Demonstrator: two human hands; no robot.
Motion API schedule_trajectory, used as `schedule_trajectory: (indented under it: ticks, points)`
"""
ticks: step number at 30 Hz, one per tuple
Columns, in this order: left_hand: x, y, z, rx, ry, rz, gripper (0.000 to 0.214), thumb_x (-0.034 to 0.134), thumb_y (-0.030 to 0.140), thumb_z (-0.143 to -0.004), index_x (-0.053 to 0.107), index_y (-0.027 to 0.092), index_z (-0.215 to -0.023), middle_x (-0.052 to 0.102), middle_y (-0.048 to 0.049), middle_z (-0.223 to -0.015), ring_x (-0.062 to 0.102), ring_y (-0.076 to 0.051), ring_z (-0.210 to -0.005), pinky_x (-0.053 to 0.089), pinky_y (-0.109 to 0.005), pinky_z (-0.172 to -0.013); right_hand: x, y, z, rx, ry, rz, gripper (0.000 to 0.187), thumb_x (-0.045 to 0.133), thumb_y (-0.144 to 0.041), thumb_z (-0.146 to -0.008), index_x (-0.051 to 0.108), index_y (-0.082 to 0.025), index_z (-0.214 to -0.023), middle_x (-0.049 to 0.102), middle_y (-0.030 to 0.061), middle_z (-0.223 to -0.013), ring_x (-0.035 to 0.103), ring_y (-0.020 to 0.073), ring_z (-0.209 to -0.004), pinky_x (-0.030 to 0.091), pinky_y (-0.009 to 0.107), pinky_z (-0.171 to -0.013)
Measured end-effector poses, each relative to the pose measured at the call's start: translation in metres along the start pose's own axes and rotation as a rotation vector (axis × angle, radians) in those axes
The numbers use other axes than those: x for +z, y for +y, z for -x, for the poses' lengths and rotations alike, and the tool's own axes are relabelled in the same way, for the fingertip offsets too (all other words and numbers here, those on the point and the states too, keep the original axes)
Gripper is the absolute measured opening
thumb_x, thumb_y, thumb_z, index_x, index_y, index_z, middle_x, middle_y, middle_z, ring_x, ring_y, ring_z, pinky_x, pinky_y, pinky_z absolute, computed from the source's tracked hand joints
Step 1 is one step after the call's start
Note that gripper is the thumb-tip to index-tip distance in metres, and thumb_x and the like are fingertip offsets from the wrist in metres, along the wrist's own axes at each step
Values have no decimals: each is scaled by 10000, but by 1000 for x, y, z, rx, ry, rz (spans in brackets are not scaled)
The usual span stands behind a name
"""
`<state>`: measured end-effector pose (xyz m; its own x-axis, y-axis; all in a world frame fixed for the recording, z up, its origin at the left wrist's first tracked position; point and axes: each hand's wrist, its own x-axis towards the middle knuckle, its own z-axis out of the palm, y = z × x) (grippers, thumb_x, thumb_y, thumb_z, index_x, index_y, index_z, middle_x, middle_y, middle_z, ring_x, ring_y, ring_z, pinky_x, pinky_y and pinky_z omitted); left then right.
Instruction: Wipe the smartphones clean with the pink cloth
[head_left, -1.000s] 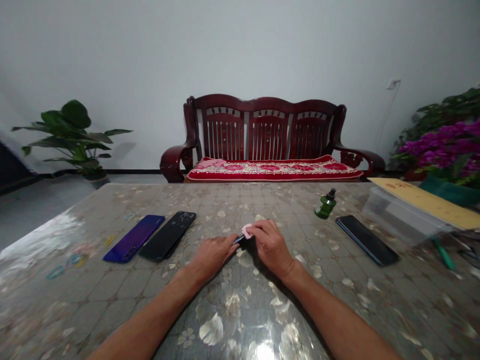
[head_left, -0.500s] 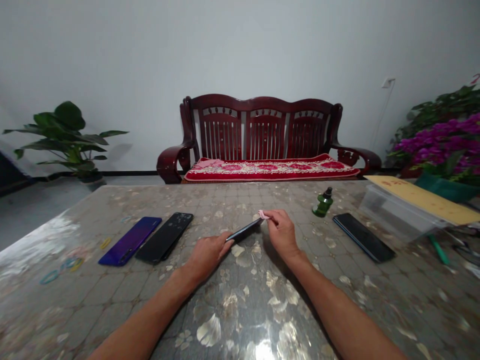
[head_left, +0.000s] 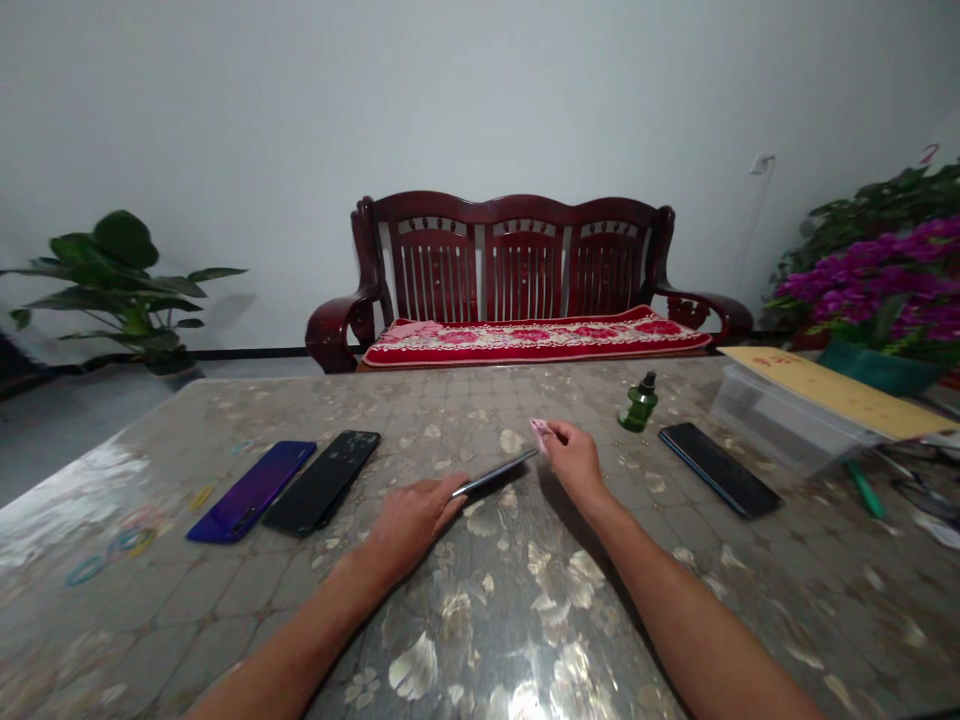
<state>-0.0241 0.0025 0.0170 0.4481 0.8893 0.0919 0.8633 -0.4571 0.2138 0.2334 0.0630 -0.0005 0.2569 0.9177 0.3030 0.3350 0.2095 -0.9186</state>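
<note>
My left hand (head_left: 417,512) is closed around the near left end of a phone (head_left: 495,474), which is tilted so that mostly its thin edge faces me. A small pinkish cloth (head_left: 540,433) is pinched between the fingers of my right hand (head_left: 573,458), just past the phone's far right end. To the left, a purple-blue phone (head_left: 252,492) and a black phone (head_left: 322,482) lie side by side on the table. Another dark phone (head_left: 720,470) lies to the right, near a green spray bottle (head_left: 638,404) that stands upright.
A clear plastic box (head_left: 795,418) with a yellow sheet (head_left: 840,390) on top stands at the right, beside purple flowers (head_left: 877,275). A green-handled tool (head_left: 865,489) lies by it. Coloured rubber bands (head_left: 129,541) are at the left. A wooden bench (head_left: 519,250) stands behind the table.
My right hand with the cloth has come off the phone's end and moved slightly right. The phone is tilted a little flatter in my left hand. The whole view has shifted slightly.
</note>
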Motion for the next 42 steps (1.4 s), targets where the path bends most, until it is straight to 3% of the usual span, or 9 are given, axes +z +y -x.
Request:
schedule_trajectory:
  ticks: [3,8,11,17,24,34,42]
  points:
    - [5,4,3,77,46,38,346,491,312,-980,561,274,-1316,688,-82,-1220,660,-250,-1089,504,-357,-943,-5,-7,2,-197,44,104,272,535,-294,-831,758,-181,-937,718,67,-904,620,198,-845,480,303,-770]
    - [15,6,2,150,80,32,409,539,301,-960,527,275,-1368,606,-72,-1352,589,-245,-1176,449,-392,-1038,-6,-17,16,-372,-289,413,333,469,-64,-820,763,-210,-874,692,55,-847,613,184,-838,465,295,-805]
    - [19,6,0,144,65,13,457,607,287,-919,531,268,-1369,555,-86,-1403,552,-269,-1185,429,-436,-1051,-5,-19,23,-414,-359,550,343,468,-42,-846,763,-216,-869,696,62,-860,606,195,-862,454,302,-825]
    - [19,8,0,120,47,99,518,687,222,-848,550,224,-1348,535,-121,-1391,497,-306,-1210,399,-479,-1063,-2,-19,29,-455,-370,678,331,480,-43,-870,759,-222,-873,671,70,-845,584,205,-864,447,303,-804]
    - [26,-1,-1,156,96,201,531,713,296,-842,533,267,-1341,533,-97,-1356,476,-298,-1224,399,-486,-1058,2,-23,36,-453,-390,746,348,456,-20,-876,747,-205,-920,661,78,-915,557,202,-924,444,295,-831]
    - [25,8,0,144,96,182,497,624,214,-855,526,285,-1337,507,-90,-1347,456,-297,-1224,375,-519,-1070,11,-30,50,-524,-481,726,293,492,-34,-886,729,-200,-932,636,65,-914,544,190,-924,421,273,-843]
    - [27,-1,-2,117,178,357,517,694,246,-765,566,231,-1266,594,-98,-1269,517,-304,-1192,403,-484,-1049,3,-22,33,-414,-351,791,277,491,-68,-919,732,-204,-904,648,67,-907,543,197,-907,420,290,-828]
